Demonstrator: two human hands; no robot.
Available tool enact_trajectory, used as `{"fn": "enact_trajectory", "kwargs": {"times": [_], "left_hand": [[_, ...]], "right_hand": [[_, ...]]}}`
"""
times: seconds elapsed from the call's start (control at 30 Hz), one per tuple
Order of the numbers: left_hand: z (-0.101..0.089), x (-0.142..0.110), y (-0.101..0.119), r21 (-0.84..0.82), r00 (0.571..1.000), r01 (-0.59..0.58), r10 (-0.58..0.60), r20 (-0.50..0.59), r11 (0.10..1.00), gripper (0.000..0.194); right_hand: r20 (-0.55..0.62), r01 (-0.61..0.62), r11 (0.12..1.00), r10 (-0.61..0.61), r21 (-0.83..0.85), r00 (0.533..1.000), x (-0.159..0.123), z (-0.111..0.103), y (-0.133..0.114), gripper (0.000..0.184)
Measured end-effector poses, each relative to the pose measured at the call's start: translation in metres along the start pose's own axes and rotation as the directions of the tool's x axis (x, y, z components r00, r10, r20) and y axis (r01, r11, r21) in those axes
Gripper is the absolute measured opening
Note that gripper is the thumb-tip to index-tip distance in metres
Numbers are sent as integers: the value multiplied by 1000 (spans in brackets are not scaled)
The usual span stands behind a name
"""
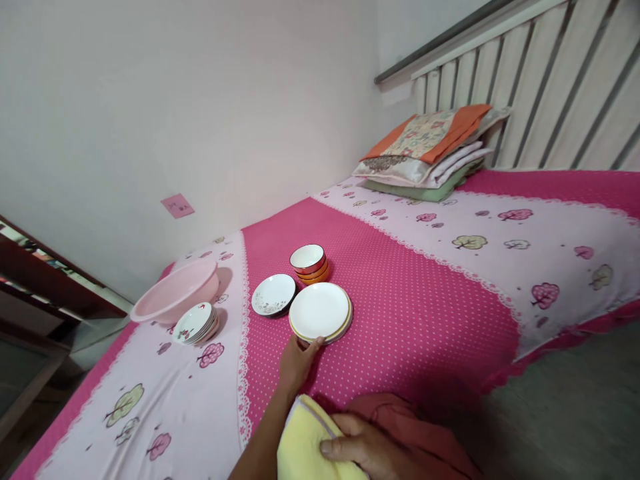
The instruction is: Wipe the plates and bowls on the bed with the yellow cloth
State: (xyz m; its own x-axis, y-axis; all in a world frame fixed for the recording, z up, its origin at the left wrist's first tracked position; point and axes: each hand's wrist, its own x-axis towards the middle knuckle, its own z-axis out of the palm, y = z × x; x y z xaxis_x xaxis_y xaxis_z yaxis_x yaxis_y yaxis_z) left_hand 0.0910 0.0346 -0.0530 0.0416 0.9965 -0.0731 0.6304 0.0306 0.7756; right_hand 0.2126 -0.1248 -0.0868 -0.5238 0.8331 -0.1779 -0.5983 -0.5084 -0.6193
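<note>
My left hand (301, 357) grips the near rim of a white plate (319, 310), thumb on top and fingers underneath. That plate lies on a small pile of plates on the pink bedspread. My right hand (363, 443), close to my body, is closed around a folded yellow cloth (313, 440). Just left of the plates is a patterned white dish (274, 295) with a dark underside. Behind them stands a stack of orange bowls (309, 261) with white insides.
On the left, a pink plastic basin (177, 290) stands near the wall, with a stack of floral dishes (195, 323) before it. Folded pillows (430, 150) are piled by the white slatted headboard (530, 87). A pink note (177, 206) is stuck on the wall.
</note>
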Motion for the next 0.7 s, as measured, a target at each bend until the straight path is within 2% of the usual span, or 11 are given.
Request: {"fn": "enact_trajectory", "kwargs": {"times": [0.2,0.33,0.43,0.53,0.6,0.67,0.7], "left_hand": [[2,-2,-3,-88,998,-51,49,-25,995,55],[-1,-8,-8,-252,999,-41,45,9,967,60],[-11,-20,-11,-381,999,-19,29,21,924,65],[-28,-46,-10,-449,1000,-5,-2,-16,894,66],[-39,-76,-13,-444,998,-5,-25,-61,896,65],[-48,-114,-24,-409,991,-23,-34,-132,912,58],[-51,-135,-34,-388,985,-22,-45,-164,921,53]], "right_hand": [[31,1,999,-3,38,1000,-7,8,-5,50],[-14,-2,999,3,41,1000,-10,12,-6,50],[-20,-32,999,33,31,999,-16,19,-13,50],[-18,-59,998,59,12,998,-35,32,-31,52],[-68,-46,999,44,-22,997,-58,44,-47,48],[-167,41,991,-62,-126,984,-82,55,-60,41],[-155,53,977,-86,-207,984,-93,59,-64,39]]}}
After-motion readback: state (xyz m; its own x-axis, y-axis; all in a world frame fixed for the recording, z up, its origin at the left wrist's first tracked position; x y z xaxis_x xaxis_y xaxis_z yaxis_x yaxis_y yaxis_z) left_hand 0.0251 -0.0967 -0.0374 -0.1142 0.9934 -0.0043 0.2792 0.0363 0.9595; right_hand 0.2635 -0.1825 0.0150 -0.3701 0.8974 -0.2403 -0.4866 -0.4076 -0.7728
